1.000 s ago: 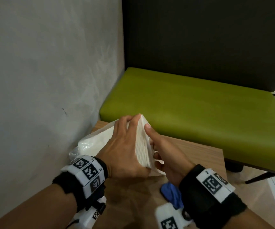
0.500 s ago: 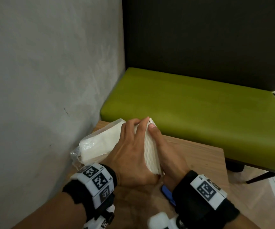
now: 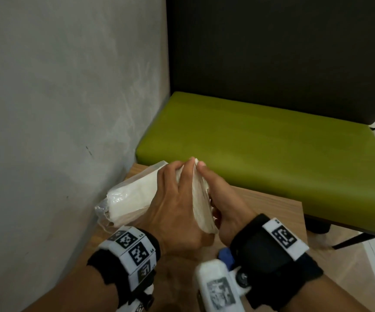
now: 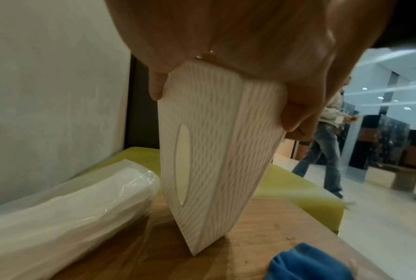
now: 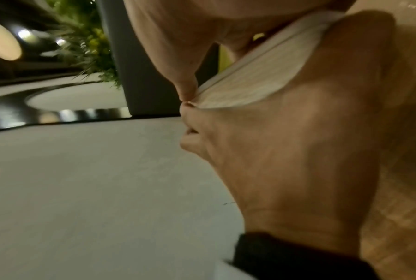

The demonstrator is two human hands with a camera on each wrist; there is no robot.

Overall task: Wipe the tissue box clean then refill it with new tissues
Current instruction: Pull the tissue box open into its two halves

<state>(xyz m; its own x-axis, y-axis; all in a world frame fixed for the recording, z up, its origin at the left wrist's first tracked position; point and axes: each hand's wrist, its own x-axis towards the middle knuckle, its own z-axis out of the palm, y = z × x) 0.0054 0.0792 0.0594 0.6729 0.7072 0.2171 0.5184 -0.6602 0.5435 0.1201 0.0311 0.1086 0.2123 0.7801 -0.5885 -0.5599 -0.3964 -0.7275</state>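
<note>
A white ribbed tissue box (image 3: 201, 206) stands on end on the wooden table (image 3: 272, 206), leaning a little, its oval slot (image 4: 183, 164) facing the wall. My left hand (image 3: 177, 181) grips its upper end from the left, fingers curled over the top edge. From the right my right hand (image 3: 213, 190) holds the box, thumb at the top corner and fingers curled against the right face. In the right wrist view only a strip of the box (image 5: 257, 83) shows between the two hands. A pack of new tissues (image 3: 132, 197) in clear plastic lies by the wall.
A blue cloth (image 3: 226, 255) lies on the table near my right wrist. The grey wall (image 3: 69, 131) closes the left side. A green bench (image 3: 260, 154) with a dark backrest stands behind the table. In the left wrist view a person (image 4: 329, 136) walks past in the background.
My right hand has closed in against the box's right face, its thumb now at the top corner. The box leans slightly more. My wrist covers more of the blue cloth.
</note>
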